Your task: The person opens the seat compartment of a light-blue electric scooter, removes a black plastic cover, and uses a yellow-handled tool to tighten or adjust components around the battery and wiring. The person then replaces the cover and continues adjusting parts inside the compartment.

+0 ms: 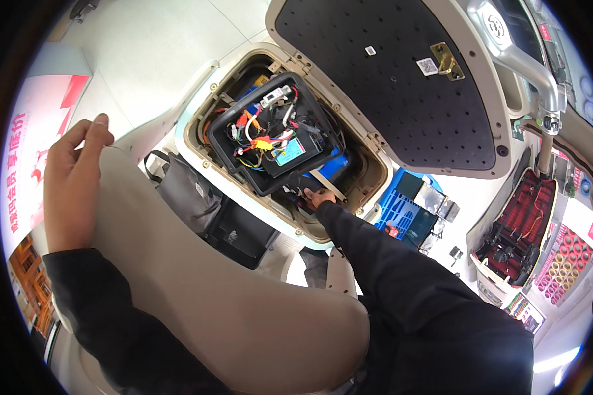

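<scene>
A scooter's storage compartment (190, 126) stands uncovered in front of me. A black plastic tray (227, 153) sits tilted in its mouth, holding tangled wires with yellow connectors (262, 143), a white breaker switch (275, 97) and a black controller box with a blue label (290, 151). My right hand (319, 197) reaches into the compartment beside the tray's near corner, fingers closed around something dark that I cannot make out. Blue battery-like blocks (335, 166) show beneath the tray. My left hand (76, 178) rests by the edge of the beige seat (224, 296), fingers apart, holding nothing.
The raised lid (389, 79) with a brass latch (447, 62) leans to the right. A black bag (190, 191) lies left of the compartment. Boxes sit on a blue crate (395, 204) on the floor. Farther right are a handlebar (540, 72) and a red-lined scooter part (524, 217).
</scene>
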A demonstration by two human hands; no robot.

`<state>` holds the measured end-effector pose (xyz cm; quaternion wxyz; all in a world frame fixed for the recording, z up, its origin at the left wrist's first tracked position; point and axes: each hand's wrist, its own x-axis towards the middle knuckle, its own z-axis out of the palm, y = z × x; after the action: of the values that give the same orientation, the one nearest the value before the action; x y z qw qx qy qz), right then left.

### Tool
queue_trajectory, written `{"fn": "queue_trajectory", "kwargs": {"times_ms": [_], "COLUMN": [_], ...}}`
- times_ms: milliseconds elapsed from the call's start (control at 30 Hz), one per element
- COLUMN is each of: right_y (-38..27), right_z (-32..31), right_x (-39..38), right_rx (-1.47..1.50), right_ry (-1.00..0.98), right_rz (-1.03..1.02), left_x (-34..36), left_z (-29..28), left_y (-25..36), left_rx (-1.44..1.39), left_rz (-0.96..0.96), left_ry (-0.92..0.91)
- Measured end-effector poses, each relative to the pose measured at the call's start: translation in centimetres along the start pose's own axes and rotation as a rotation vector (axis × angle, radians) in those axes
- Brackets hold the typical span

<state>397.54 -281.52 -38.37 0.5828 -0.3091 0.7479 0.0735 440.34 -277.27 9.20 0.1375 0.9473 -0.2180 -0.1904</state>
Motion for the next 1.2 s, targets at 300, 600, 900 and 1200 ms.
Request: {"fn": "queue_trajectory", "kwargs": {"times_ms": [300,600,900,1200], "right_y": [0.3,-2.1,-15.3,-38.7], "right_z": [-1.7,-2.4,-5.1,8.4], "right_x": [1.4,0.0,-9.4,-15.6], "right_rx": [-0.247,-0.479,-0.660,-1.099], "right_ry": [0.076,-0.065,-0.746,-0.252], "right_rz": [0.026,0.080,-0.154,-1.497], "left_x": [0.1,0.1,4.5,3.9], "left_z": [0.5,1.2,-0.7,0.0], "left_y": [2.1,2.8,1.0,2.9], "left_rx": [-0.060,-0.077,0.130,0.246], "left_rz": [0.049,0.082,0.180,-0.019], "left_ry": [-0.029,0.029,0.147,0.121]}}
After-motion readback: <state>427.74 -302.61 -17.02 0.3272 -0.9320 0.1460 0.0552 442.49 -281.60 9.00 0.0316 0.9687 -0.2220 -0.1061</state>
